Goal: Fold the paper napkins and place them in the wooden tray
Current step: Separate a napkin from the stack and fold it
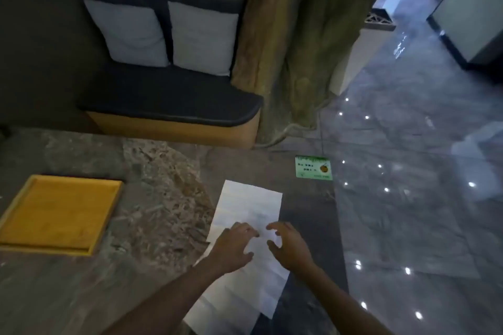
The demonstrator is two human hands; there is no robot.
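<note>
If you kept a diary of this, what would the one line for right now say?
step: folding | left hand: on napkin | right hand: on napkin | wooden tray: holds nothing

I see a small green printed card [313, 168] lying flat on the brown marbled stone desk [152, 198], beyond my fingers and slightly right. Far past them stands a dark cushioned bench seat [174, 100] bearing two pale grey square pillows [130, 32], upright, side by side. Glossy grey tiled floor [408, 171] spreads to the right.
</note>
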